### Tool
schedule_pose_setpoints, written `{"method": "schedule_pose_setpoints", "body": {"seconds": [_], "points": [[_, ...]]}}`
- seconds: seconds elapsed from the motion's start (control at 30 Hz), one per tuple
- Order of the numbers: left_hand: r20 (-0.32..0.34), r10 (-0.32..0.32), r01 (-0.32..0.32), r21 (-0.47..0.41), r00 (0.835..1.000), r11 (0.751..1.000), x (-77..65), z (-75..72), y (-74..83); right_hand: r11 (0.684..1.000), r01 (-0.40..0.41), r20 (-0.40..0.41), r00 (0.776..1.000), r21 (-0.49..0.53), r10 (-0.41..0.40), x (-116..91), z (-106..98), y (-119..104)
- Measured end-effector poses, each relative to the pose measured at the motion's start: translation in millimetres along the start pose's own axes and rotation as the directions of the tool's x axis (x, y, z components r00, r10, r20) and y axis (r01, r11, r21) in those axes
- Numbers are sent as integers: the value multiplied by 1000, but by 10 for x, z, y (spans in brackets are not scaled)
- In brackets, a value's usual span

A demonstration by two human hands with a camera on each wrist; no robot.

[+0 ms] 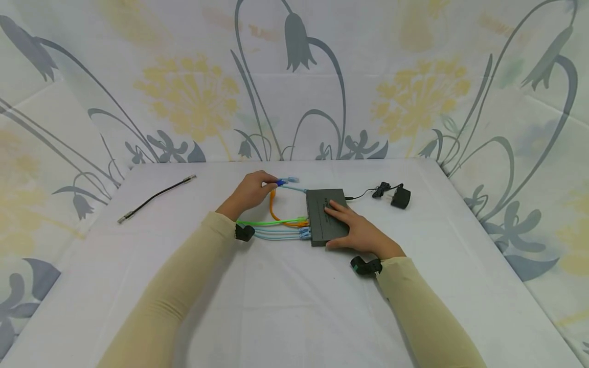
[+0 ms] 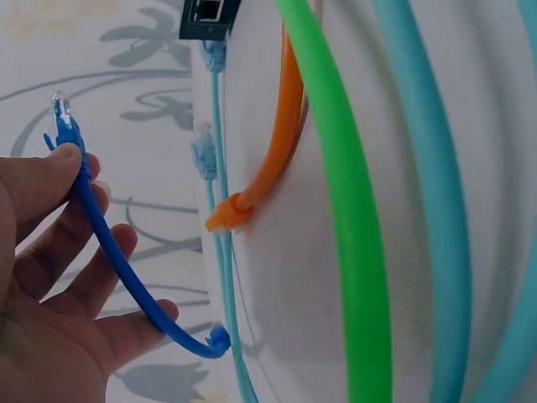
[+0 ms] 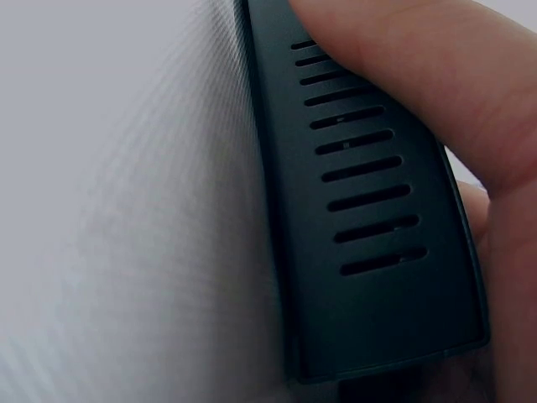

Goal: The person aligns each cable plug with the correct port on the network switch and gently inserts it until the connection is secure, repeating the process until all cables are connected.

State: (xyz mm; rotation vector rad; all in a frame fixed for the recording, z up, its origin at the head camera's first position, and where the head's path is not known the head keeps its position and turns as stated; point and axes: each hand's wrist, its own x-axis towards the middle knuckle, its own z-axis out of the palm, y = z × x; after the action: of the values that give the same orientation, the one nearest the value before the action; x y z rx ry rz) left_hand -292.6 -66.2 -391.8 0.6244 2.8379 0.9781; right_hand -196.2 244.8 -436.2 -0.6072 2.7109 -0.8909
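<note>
My left hand point(image 1: 250, 191) pinches a short blue network cable point(image 2: 126, 269) close to its clear plug between thumb and fingertips. The plug points up in the left wrist view. A black network switch point(image 1: 326, 220) lies flat on the table, held by my right hand point(image 1: 361, 230). Its fingers spread over the top, and the thumb point(image 3: 403, 50) lies along the slotted side. A green cable point(image 1: 262, 223), an orange cable point(image 2: 281, 126) and several light blue cables point(image 1: 278, 236) run to the switch's left side. The orange cable's other plug point(image 2: 226, 214) hangs free, near a light blue plug point(image 2: 204, 153).
A short black network cable point(image 1: 156, 197) lies apart at the far left. Right of the switch, a black power adapter point(image 1: 401, 197) with its bundled cord point(image 1: 381, 189) connects to it. A white cloth covers the table point(image 1: 285, 306); a flowered curtain point(image 1: 193, 102) hangs behind.
</note>
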Motion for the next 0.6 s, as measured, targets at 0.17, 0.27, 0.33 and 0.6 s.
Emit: {"method": "schedule_pose_setpoints", "body": {"seconds": [0.17, 0.27, 0.33, 0.6], "points": [[36, 3, -5, 58, 999, 998, -2, 43, 51, 1000, 0, 1, 1000, 1, 0, 5, 0, 5], [48, 23, -27, 101, 999, 995, -4, 59, 86, 1000, -4, 3, 1000, 9, 4, 9, 0, 7], [56, 39, -46, 126, 998, 991, -9, 69, 114, 1000, -6, 4, 1000, 11, 6, 9, 1, 11], [94, 98, -112, 168, 991, 979, -74, 119, 217, 1000, -6, 1, 1000, 0, 6, 10, 5, 22]]}}
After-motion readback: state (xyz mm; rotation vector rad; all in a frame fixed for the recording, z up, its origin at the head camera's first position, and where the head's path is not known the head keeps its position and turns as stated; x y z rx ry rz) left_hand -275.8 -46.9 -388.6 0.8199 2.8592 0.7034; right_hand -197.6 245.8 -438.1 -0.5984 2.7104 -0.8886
